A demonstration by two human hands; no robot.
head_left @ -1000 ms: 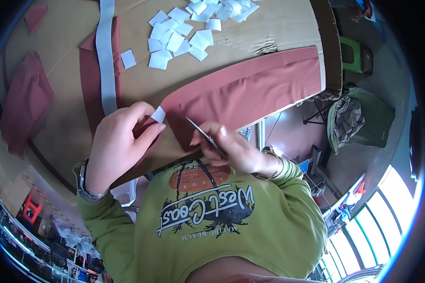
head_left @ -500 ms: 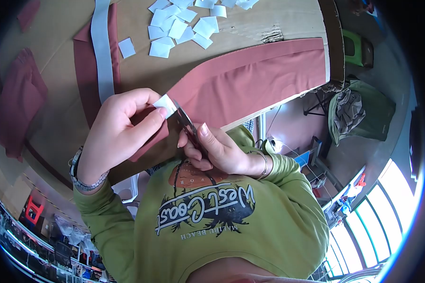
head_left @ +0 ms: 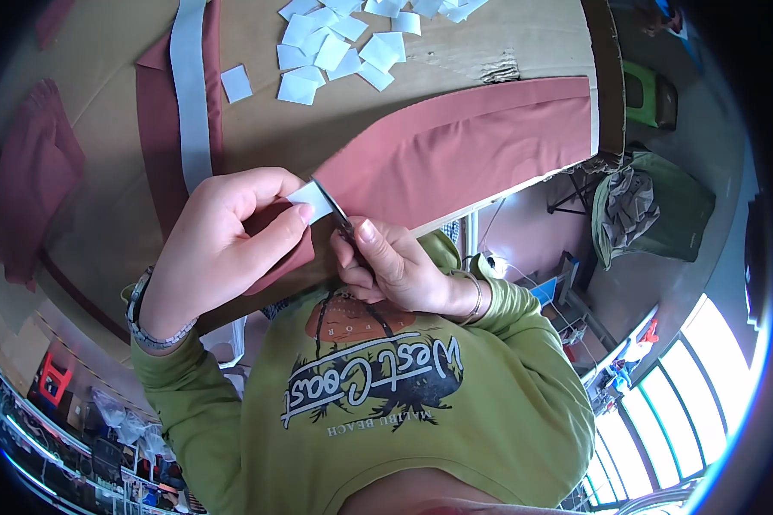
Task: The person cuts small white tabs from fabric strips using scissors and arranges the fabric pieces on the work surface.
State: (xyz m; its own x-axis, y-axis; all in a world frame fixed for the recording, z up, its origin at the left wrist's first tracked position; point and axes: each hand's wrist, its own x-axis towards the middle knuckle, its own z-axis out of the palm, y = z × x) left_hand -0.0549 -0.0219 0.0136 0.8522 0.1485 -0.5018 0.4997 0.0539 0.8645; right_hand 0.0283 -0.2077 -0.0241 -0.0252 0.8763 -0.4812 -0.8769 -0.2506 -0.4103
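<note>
Between the thumb and fingers of my left hand (head_left: 223, 232) is a small white square patch (head_left: 309, 202), pinched at the narrow end of a dusty-red fabric piece (head_left: 489, 137). My right hand (head_left: 399, 268) is closed around dark scissors (head_left: 342, 215); their handles are mostly hidden in my fingers. The blades lie along the patch's right edge, where it meets the fabric. A folded part of red fabric (head_left: 292, 264) hangs below my left thumb. How far the blades are apart is hard to make out.
Several loose white squares (head_left: 331, 51) lie on the cardboard-covered table (head_left: 455, 81), with one single square (head_left: 237, 83) apart. A long white strip (head_left: 191, 94) rests on red fabric at left. More red cloth (head_left: 39, 180) is further left. A green stool (head_left: 648, 94) stands beyond the table.
The scissors have shifted up against the patch's right edge, and less of the blades shows. My left hand keeps its pinch on the patch. The whole view has shifted slightly.
</note>
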